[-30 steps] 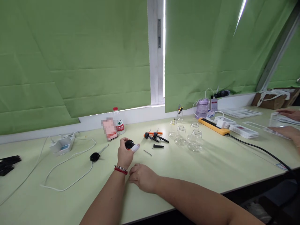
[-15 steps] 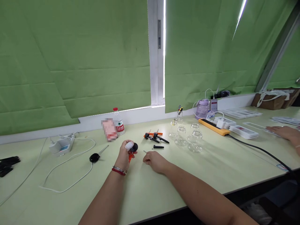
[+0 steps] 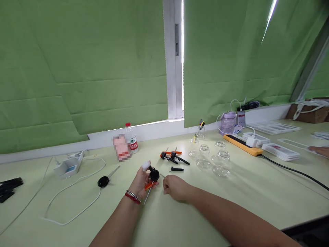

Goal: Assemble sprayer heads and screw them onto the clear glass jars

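Observation:
My left hand point(image 3: 141, 181), its thumb covered in white, is closed around a black-and-orange device point(image 3: 154, 175). The device has a round black head, and a thin metal rod slants down from it. Just to the right, my right hand point(image 3: 176, 187) is closed on a thin metal rod point(image 3: 162, 175); only its tip shows, pointing at the device, and I cannot tell whether they touch. Beyond the hands lie similar black-and-orange devices point(image 3: 174, 155) and a short black piece point(image 3: 177, 169). A black round piece with a metal rod point(image 3: 103, 181) lies to the left.
Several clear glass jars point(image 3: 204, 159) stand right of the devices. An orange power strip point(image 3: 243, 145), stacked white panels point(image 3: 280, 151) and a purple bottle point(image 3: 227, 123) are farther right. A water bottle point(image 3: 133, 142) is at the back. Another person's hand point(image 3: 320, 151) rests at the right edge.
The device in my left hand has turned, so its round head faces me and the metal rod shows below. My right hand has turned slightly beside it. The camera view has shifted.

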The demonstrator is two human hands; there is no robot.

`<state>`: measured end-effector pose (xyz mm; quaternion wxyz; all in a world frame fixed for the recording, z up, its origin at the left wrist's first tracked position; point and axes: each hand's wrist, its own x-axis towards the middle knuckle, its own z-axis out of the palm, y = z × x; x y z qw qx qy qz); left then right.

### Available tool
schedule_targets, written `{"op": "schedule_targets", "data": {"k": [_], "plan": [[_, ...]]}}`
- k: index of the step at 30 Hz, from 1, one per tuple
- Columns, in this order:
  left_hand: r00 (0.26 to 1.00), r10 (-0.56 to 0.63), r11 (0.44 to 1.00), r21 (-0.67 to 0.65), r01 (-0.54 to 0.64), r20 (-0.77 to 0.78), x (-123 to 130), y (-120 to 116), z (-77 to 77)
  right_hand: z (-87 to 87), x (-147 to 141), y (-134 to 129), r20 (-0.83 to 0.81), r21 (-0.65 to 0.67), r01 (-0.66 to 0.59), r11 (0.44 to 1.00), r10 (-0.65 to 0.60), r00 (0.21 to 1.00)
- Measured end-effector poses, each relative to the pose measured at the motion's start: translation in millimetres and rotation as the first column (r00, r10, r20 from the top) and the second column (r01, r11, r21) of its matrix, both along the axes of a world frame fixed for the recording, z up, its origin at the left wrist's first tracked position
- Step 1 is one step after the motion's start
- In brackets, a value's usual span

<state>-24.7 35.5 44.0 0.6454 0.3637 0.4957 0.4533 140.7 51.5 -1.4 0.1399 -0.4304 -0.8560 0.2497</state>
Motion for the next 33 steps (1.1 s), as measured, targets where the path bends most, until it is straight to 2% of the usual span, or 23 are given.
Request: {"op": "schedule_targets", "data": {"k": [6, 8, 10, 12, 14, 16, 19, 21, 26, 29, 31, 33], "plan": [[0.995, -0.100, 0.990, -0.097, 0.100, 0.011, 12.5, 17.7, -6.5, -2.9, 8.0, 0.6, 0.021, 0.085, -0.135, 0.987, 0.134, 0.991], [0.989, -0.147, 0.982, -0.116, 0.148, 0.021, 11.5, 22.8, -5.9, -1.3, 13.9, 0.9, -0.021, 0.055, -0.154, 0.987, 0.155, 0.988], [0.980, -0.197, 0.970, -0.142, 0.199, 0.028, 8.1, 27.8, -4.2, 2.8, 21.7, 4.2, -0.148, -0.042, -0.111, 0.993, 0.104, 0.984], [0.962, -0.269, 0.948, -0.164, 0.272, 0.040, 4.1, 32.9, -2.9, 8.3, 30.0, 12.1, -0.324, -0.203, -0.088, 0.975, 0.018, 0.946], [0.941, -0.336, 0.925, -0.171, 0.339, 0.048, 1.2, 38.1, -2.4, 14.5, 37.0, 24.3, -0.457, -0.411, -0.098, 0.906, -0.112, 0.882], [0.925, -0.378, 0.907, -0.181, 0.379, 0.043, 0.4, 42.8, -2.7, 21.0, 41.9, 38.4, -0.528, -0.524, -0.118, 0.844, -0.213, 0.822], [0.911, -0.410, 0.891, -0.192, 0.410, 0.043, 1.5, 48.5, -3.8, 29.7, 44.6, 56.9, -0.615, -0.542, -0.144, 0.828, -0.273, 0.740], [0.901, -0.431, 0.879, -0.201, 0.432, 0.048, 2.0, 51.4, -5.0, 33.3, 43.3, 65.7, -0.638, -0.546, -0.177, 0.819, -0.270, 0.721], [0.879, -0.471, 0.865, -0.160, 0.476, 0.068, -0.7, 56.2, -8.8, 32.2, 33.9, 76.7, -0.619, -0.565, -0.273, 0.779, -0.180, 0.765], [0.873, -0.480, 0.860, -0.152, 0.487, 0.081, -1.5, 57.3, -8.6, 29.2, 29.2, 78.9, -0.625, -0.569, -0.307, 0.763, -0.159, 0.764], [0.872, -0.484, 0.858, -0.156, 0.489, 0.075, -1.0, 57.6, -7.8, 28.6, 27.0, 79.9, -0.636, -0.556, -0.323, 0.766, -0.143, 0.758], [0.872, -0.486, 0.857, -0.165, 0.488, 0.054, -0.5, 57.9, -7.5, 29.8, 24.6, 80.9, -0.632, -0.523, -0.316, 0.791, -0.112, 0.767]]}}
